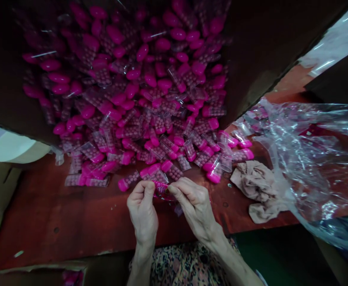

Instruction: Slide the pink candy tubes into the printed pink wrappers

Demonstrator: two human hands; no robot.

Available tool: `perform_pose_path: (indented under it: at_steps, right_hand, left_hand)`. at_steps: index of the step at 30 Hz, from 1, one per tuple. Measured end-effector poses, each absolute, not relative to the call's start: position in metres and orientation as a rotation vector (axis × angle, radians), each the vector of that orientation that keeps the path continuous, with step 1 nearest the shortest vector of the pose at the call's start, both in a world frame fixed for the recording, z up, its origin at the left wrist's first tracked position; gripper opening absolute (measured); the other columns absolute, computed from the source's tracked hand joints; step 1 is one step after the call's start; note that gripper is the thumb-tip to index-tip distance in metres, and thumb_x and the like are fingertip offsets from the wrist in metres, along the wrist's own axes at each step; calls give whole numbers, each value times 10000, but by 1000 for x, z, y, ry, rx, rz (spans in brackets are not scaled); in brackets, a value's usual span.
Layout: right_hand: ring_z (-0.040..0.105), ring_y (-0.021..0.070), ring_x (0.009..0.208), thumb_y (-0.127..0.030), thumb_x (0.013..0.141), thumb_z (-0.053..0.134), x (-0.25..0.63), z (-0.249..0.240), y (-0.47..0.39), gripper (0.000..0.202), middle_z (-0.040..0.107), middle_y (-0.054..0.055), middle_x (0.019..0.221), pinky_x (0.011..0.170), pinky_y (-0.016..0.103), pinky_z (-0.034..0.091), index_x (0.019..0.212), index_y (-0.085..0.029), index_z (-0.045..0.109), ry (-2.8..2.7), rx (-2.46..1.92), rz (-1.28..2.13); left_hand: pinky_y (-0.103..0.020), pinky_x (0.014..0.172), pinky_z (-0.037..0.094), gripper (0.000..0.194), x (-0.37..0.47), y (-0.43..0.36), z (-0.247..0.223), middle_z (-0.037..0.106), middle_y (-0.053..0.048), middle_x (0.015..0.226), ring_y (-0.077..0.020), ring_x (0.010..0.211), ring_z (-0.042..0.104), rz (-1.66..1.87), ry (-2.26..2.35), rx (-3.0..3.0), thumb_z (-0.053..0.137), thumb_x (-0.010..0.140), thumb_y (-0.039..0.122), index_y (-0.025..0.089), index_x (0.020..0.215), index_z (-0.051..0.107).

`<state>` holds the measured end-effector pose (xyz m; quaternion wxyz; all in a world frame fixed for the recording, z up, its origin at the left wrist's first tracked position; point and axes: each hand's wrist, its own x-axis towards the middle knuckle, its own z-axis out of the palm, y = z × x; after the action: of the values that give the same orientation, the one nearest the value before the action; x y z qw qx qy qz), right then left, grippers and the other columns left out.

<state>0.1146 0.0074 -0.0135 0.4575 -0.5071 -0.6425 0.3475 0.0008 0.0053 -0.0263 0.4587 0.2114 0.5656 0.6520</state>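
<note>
My left hand [144,210] and my right hand [194,204] meet above the red table's front part. Between their fingertips they pinch a small pink printed piece [161,190], one hand at each end. Its exact shape is partly hidden by the fingers. Just beyond it lies a large heap of clear tubes with bright pink caps [171,171], filled with small round pink beads. One capped tube [128,181] rests close to my left fingertips.
Dark box walls [260,47] flank the heap. On the right, a crumpled cloth [256,186] touches a big clear plastic bag [319,159]. A pale round object [19,147] is at the left. The red tabletop [72,214] runs along the front, with an open box [37,274] below its edge.
</note>
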Motion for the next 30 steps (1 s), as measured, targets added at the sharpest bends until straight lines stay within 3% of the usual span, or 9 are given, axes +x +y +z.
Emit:
perform_pose_path:
  at_steps: [4,7,11,15,20,25,30]
  right_hand:
    - [488,115,560,-295,919,448,112,-15,4,319,503,-12,600,526,225,372,657,-174,584,-1504,-1324,915]
    - [489,113,544,-308,920,443,111,-13,4,324,517,-15,595,517,224,373,666,-173,593,-1454,-1366,931]
    - [562,145,628,-338,933,403,114,-14,9,337,606,21,682,582,246,440,770,-175,649,-1484,-1339,917]
    - [561,244,842,-358,919,410,118,-33,22,326,633,112,903,745,380,466,1027,-151,638,-1582,-1515,550]
    - [499,315,905,-294,867,489,113,-60,34,282,601,170,957,792,490,434,1037,-118,629,-1716,-1694,424]
    - [564,239,772,-315,816,575,117,-55,29,190,608,103,853,691,392,492,879,-143,627,-1613,-1686,523]
    - [566,125,589,-366,741,672,123,-25,13,227,619,10,710,545,249,490,823,-168,597,-1144,-1503,1135]
  left_hand:
    - [-169,607,445,162,1,1,-23,631,29,621,-81,597,549,1632,1368,550,728,665,333,176,676,687]
    - [-182,639,484,281,3,1,-15,701,-17,771,-107,684,616,1539,1241,466,778,600,299,182,845,708]
    - [-165,590,499,222,2,3,-12,698,-6,666,-87,587,622,1465,1198,253,812,532,178,159,714,687]
    - [-175,543,508,201,-6,5,-15,701,-9,638,-99,555,631,1501,1171,127,814,519,169,151,658,670]
    - [-207,572,531,199,-16,7,-17,699,13,637,-97,550,630,1538,1157,45,806,528,162,156,674,670]
    - [-239,607,539,139,-22,7,-22,701,24,675,-96,579,629,1589,1142,35,767,596,158,170,695,670]
    - [-214,590,517,149,-25,7,-21,683,42,695,-87,614,624,1676,1203,84,765,598,170,169,704,660]
